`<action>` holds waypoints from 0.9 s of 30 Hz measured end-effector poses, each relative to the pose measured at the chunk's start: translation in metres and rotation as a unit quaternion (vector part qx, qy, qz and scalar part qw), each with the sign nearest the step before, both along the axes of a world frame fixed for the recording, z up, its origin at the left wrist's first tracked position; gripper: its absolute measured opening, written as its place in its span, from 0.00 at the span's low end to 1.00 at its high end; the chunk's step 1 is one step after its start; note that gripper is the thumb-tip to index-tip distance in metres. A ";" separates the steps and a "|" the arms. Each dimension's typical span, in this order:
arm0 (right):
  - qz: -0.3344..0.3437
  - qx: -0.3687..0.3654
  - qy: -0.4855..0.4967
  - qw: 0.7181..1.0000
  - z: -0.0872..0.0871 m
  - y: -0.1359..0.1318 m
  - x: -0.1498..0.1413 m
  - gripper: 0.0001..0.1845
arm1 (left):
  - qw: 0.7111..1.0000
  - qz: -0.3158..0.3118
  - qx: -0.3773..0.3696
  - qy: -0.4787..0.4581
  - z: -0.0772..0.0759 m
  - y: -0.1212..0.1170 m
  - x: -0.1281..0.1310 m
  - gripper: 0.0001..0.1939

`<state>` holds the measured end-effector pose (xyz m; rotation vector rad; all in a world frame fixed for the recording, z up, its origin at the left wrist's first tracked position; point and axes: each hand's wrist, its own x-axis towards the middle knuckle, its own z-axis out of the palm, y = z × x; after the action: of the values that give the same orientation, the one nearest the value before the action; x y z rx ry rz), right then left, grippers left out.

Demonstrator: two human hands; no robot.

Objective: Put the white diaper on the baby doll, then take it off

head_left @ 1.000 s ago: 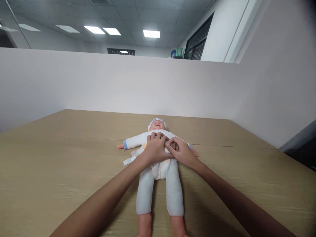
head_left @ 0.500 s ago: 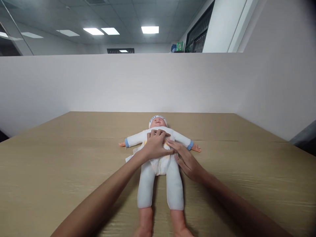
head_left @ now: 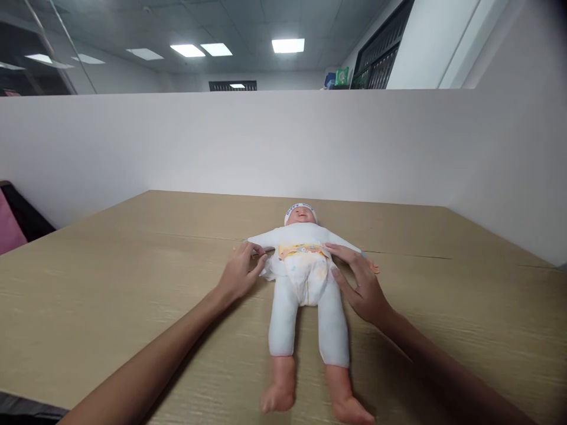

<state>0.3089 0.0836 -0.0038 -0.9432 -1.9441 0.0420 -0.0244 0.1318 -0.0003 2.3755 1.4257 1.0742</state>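
A baby doll [head_left: 283, 330] in a white suit and printed headband lies on its back, feet towards me. A white diaper [head_left: 308, 277] with an orange patterned waistband covers its lower belly and crotch. On the left, a loose side flap [head_left: 273, 268] of the diaper sticks out beside the hip. My left hand [head_left: 239, 273] is there, with thumb and forefinger drawn together at the flap's edge; its other fingers are partly hidden. With fingers spread, my right hand [head_left: 361, 286] rests against the diaper's right side at the doll's hip.
The doll lies on a wood-coloured tabletop [head_left: 133, 295]. Behind the table rises a white partition [head_left: 283, 141], which continues along the right side. Something pink and black [head_left: 18, 218] shows past the table's left edge.
My left hand has moved left, off the doll's belly to the loose flap, uncovering the patterned waistband. My right hand stays at the hip, fingers now wider apart. The view has shifted.
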 end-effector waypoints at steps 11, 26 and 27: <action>-0.107 -0.134 -0.128 0.977 0.058 0.044 -0.092 0.18 | 0.986 0.074 -0.123 0.084 -0.005 -0.004 -0.002 0.11; -0.184 -0.154 -0.168 0.956 0.041 0.054 -0.104 0.21 | 0.951 -0.037 -0.209 -0.223 0.031 0.014 0.039 0.24; -0.178 -0.154 -0.168 0.957 0.042 0.054 -0.104 0.20 | 0.949 -0.052 -0.213 -0.229 0.032 0.016 0.045 0.25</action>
<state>0.2052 0.1376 0.0384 -1.5848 -2.0781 -0.0262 0.0208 0.1475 0.0319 1.7374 1.1998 1.0677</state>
